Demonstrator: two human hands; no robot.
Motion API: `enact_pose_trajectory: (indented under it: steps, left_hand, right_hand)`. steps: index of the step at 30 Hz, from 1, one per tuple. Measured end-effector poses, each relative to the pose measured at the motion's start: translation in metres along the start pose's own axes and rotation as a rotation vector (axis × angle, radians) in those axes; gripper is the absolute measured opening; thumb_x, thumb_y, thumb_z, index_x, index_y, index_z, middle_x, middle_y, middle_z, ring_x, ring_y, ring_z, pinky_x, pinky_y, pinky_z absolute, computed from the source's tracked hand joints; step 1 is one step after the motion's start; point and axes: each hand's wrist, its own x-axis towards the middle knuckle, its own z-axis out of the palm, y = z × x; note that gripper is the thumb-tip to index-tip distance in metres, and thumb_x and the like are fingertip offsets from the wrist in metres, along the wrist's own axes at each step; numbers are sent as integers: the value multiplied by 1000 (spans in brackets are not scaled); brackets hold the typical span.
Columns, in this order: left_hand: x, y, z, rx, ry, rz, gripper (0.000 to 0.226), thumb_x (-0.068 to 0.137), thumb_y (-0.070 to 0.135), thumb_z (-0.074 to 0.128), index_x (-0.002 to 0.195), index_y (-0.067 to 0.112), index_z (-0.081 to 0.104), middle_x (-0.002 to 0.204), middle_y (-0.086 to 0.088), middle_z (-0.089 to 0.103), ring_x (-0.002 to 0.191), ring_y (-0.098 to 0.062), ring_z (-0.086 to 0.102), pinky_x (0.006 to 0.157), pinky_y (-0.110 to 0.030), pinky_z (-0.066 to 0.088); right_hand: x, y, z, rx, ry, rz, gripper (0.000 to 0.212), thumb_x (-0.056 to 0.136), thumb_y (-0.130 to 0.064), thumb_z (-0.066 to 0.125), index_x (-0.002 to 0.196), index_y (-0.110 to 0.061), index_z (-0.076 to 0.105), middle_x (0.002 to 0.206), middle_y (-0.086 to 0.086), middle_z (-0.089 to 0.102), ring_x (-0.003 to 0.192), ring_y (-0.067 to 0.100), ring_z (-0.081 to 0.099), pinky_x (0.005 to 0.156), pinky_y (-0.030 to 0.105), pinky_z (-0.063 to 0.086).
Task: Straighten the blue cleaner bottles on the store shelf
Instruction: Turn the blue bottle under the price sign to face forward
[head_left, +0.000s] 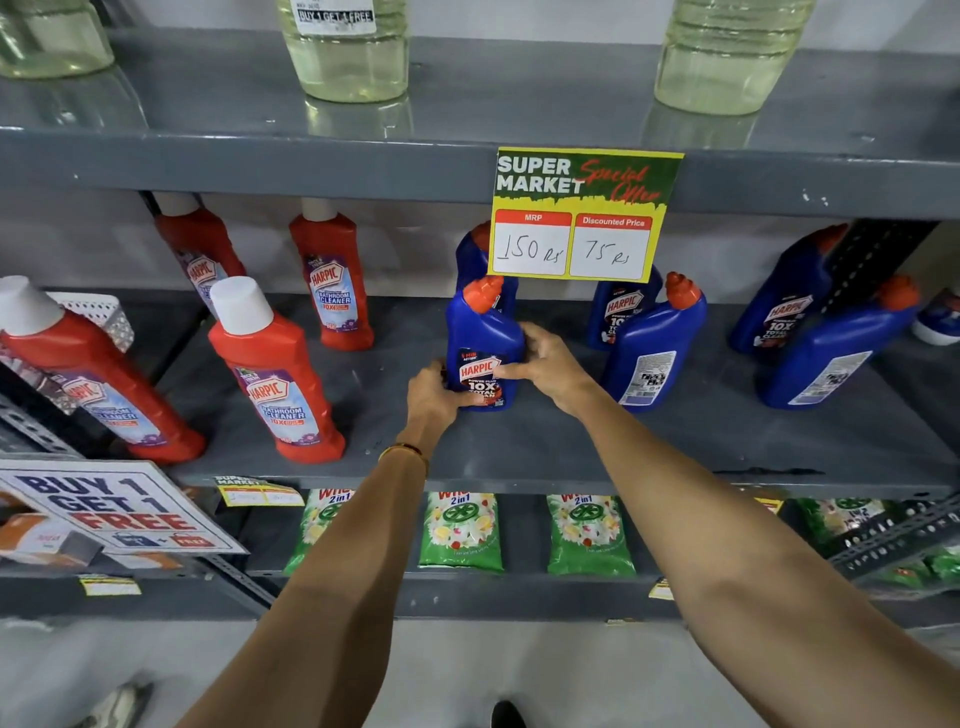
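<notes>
A blue cleaner bottle (483, 338) with an orange cap stands upright on the grey middle shelf (571, 441), label facing me. My left hand (434, 395) grips its lower left side and my right hand (550, 364) wraps its right side. Another blue bottle (475, 254) stands right behind it. To the right, a blue bottle (652, 353) shows its back label, with one (618, 312) behind it facing front. Farther right a blue bottle (831, 358) shows its back label, with another (784, 296) behind it.
Several red bathroom cleaner bottles (280, 379) stand on the left of the same shelf. A yellow price sign (582, 213) hangs from the shelf above. Clear bottles (348, 52) sit on the top shelf. Green pouches (460, 530) fill the shelf below, next to a promotional sign (114, 509).
</notes>
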Motion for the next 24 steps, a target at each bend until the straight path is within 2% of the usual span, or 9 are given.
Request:
enact_pose_trajectory:
  steps: [4, 10, 13, 15, 18, 21, 24]
  left_hand:
    - [-1, -8, 3, 31, 3, 25, 55, 65, 8, 80, 112, -3, 55, 114, -22, 66, 105, -35, 61, 91, -39, 48]
    - [-1, -15, 5, 41, 32, -2, 44, 77, 8, 69, 118, 0, 54, 117, -21, 65, 109, -35, 59, 96, -40, 46]
    - [-2, -16, 4, 68, 65, -18, 40, 79, 11, 67, 116, 0, 56, 115, -21, 66, 108, -35, 60, 94, -40, 49]
    - [-6, -16, 4, 59, 92, -37, 40, 78, 14, 69, 113, -1, 57, 113, -20, 67, 106, -35, 61, 92, -41, 50]
    - [-18, -16, 6, 29, 158, -65, 41, 77, 19, 71, 111, -1, 59, 109, -19, 69, 103, -34, 63, 86, -38, 49]
    - [-32, -19, 14, 45, 192, -57, 34, 78, 26, 70, 100, 1, 64, 99, -20, 72, 96, -35, 64, 78, -37, 49]
    - [-47, -17, 27, 23, 176, -43, 31, 80, 27, 68, 98, 2, 66, 99, -20, 72, 95, -35, 64, 77, -36, 50]
  right_hand:
    - [1, 11, 0, -15, 16, 46, 58, 72, 10, 69, 125, -4, 49, 127, 21, 59, 116, 30, 58, 97, 47, 50]
    - [4, 12, 11, 17, 71, 63, 59, 75, 10, 67, 129, -2, 46, 128, 22, 58, 116, 32, 57, 93, 40, 50]
    - [3, 19, 12, -21, 122, 96, 56, 76, 6, 67, 128, -1, 47, 129, 22, 58, 118, 35, 57, 100, 48, 48]
    - [-1, 24, 11, -39, 175, 135, 62, 78, 1, 67, 135, -2, 41, 136, 21, 52, 125, 34, 51, 104, 48, 44]
    - [-11, 29, 6, -56, 279, 198, 70, 81, -6, 67, 142, -5, 31, 145, 21, 42, 131, 32, 45, 108, 42, 40]
    - [-24, 36, 0, -80, 381, 218, 64, 84, -14, 65, 140, -4, 35, 144, 19, 44, 131, 30, 45, 108, 38, 39]
    - [-42, 42, -11, -103, 523, 218, 61, 87, -21, 62, 139, -3, 36, 144, 19, 45, 133, 29, 43, 110, 39, 37]
